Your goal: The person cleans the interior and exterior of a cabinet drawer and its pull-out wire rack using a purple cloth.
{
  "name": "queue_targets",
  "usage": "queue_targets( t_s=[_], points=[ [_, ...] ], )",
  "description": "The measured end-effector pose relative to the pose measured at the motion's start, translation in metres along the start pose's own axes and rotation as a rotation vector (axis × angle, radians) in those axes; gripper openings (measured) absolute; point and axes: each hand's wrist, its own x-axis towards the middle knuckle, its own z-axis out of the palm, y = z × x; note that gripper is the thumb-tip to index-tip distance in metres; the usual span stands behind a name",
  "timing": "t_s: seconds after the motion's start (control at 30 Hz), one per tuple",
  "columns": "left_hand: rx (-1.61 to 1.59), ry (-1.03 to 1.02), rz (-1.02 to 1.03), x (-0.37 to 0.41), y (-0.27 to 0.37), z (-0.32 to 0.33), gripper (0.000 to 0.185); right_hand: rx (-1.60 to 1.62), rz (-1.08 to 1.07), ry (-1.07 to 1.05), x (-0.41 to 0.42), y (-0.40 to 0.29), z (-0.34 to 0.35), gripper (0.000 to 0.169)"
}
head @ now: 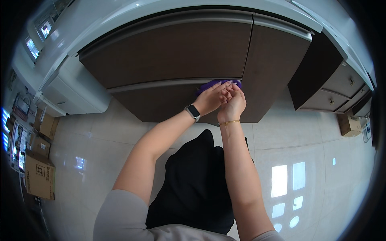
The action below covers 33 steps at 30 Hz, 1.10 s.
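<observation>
A bunched purple cloth (208, 86) lies along the metal edge strip (156, 83) of the lower drawer front (150, 102), near its right end. My left hand (209, 101), with a smartwatch on its wrist, is on the cloth and covers much of it. Close beside it is my right hand (232, 105), palm up with curled fingers that meet or overlap the left fingertips. A gold-coloured bracelet circles my right wrist. Whether the right fingers grip any cloth is hidden. Above the strip is the wide dark brown upper drawer front (169, 51).
A tall brown panel (276, 57) adjoins the drawers on the right, beneath a white countertop (193, 3). Farther right stands a dark cabinet (331, 87) with a cardboard box (349, 125) nearby. More cardboard boxes (40, 176) stand at left on glossy floor tiles (90, 144), near a white cabinet (78, 87).
</observation>
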Motion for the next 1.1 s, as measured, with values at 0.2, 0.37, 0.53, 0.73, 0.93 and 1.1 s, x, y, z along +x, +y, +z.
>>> queue_targets(
  t_s=[0.2, 0.37, 0.53, 0.73, 0.93, 1.1],
  points=[
    [-0.027, 0.011, -0.138, -0.082, -0.049, -0.021, 0.046, 0.084, 0.064, -0.062, -0.01, 0.003, 0.014, 0.023],
    [0.101, -0.071, -0.27, -0.18, -0.103, -0.044, 0.048, 0.105, 0.116, -0.11, -0.018, 0.002, 0.024, 0.025],
    [0.16, -0.138, -0.498, -0.255, -0.137, -0.055, 0.052, 0.105, 0.132, -0.144, -0.015, 0.008, 0.026, 0.026],
    [-0.063, 0.326, -1.183, -0.329, -0.166, -0.025, 0.056, 0.098, 0.164, -0.158, -0.016, 0.013, 0.032, 0.026],
    [-0.22, 0.055, -1.603, -0.318, -0.194, -0.002, 0.043, 0.101, 0.176, -0.169, -0.008, 0.01, 0.026, 0.027],
    [-0.14, 0.155, -1.426, -0.27, -0.139, 0.022, 0.06, 0.097, 0.142, -0.145, 0.009, -0.004, 0.01, 0.029]
  ],
)
